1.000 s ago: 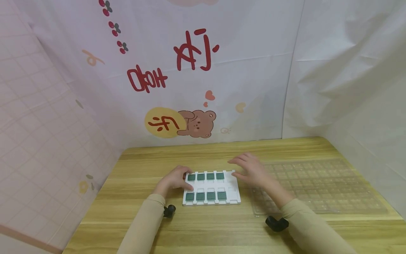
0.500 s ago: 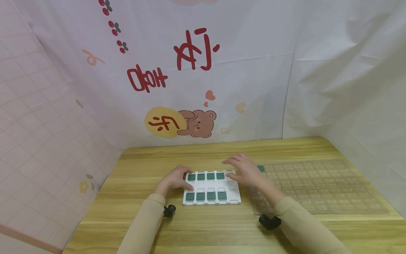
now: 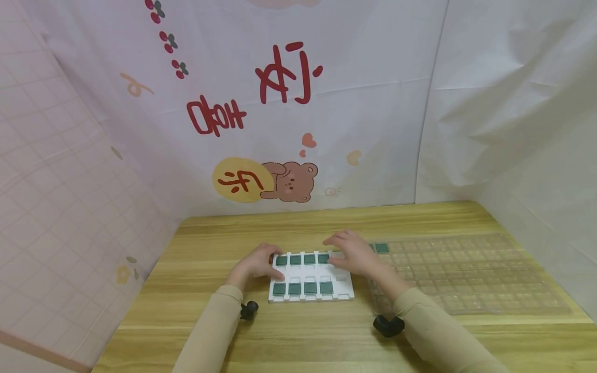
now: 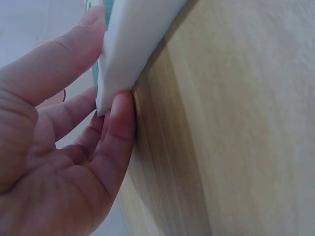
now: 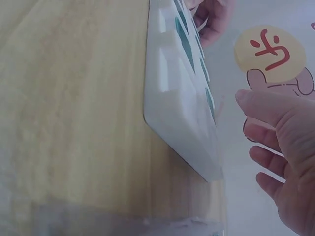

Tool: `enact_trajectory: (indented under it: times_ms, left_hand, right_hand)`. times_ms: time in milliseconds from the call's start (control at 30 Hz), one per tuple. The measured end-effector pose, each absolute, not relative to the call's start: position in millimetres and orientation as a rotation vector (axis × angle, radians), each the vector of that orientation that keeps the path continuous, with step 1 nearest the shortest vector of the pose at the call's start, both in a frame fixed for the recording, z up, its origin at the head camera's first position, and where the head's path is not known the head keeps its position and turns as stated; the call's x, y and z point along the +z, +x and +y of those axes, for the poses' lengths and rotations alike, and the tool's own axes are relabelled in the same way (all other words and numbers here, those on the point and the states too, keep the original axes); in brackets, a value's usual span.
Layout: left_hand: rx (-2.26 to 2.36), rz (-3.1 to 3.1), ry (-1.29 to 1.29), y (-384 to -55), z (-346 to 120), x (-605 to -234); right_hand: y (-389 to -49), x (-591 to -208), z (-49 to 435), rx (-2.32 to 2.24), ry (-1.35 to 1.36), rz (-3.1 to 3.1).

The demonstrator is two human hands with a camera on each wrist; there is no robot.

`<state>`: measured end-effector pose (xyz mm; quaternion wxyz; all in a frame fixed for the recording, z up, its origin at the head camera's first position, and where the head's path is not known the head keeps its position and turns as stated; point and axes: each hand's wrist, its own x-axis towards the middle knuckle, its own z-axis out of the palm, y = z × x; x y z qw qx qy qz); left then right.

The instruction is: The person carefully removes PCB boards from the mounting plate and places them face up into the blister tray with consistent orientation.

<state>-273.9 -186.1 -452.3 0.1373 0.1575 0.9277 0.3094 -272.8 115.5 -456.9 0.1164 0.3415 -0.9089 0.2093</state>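
A white slotted tray (image 3: 342,285) lies on the table in the head view, with two rows of green square circuit boards (image 3: 310,288) in its slots. My left hand (image 3: 258,260) grips the tray's left end. In the left wrist view the thumb (image 4: 64,56) lies over its top while the fingers meet its side. Above the tray's far right corner is my right hand (image 3: 352,254), fingers loosely spread and holding nothing visible. The right wrist view shows that hand's thumb (image 5: 266,105) apart from the tray's end. Slots at the tray's right end hold no boards.
A clear plastic compartment tray (image 3: 466,274) covers the table's right side. Green squares (image 3: 382,248) sit at its far left corner, partly behind my right hand. A printed cloth (image 3: 364,103) hangs behind the wooden table (image 3: 298,336).
My right hand has moved left over the white tray's far right corner, uncovering green squares in the clear tray. My left hand and the white tray stay in place.
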Motion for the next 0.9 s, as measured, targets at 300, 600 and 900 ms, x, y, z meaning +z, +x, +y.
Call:
enact_trajectory:
  times_ms: [300,600,900]
  left_hand:
    - [0.888,2.679,0.467,-273.7,-186.6,-451.6]
    - [0.868,2.689,0.438,-275.3,-185.7,-452.3]
    - [0.894,2.688,0.437,-275.4,-186.3,-453.1]
  right_hand:
    - [-274.2,-464.7,107.8,0.571,0.989,-2.691]
    - [-272.7,-466.7,99.9,0.510,0.908,-2.794]
    - [-275.0,-469.8,97.2,0.482,0.908,-2.802]
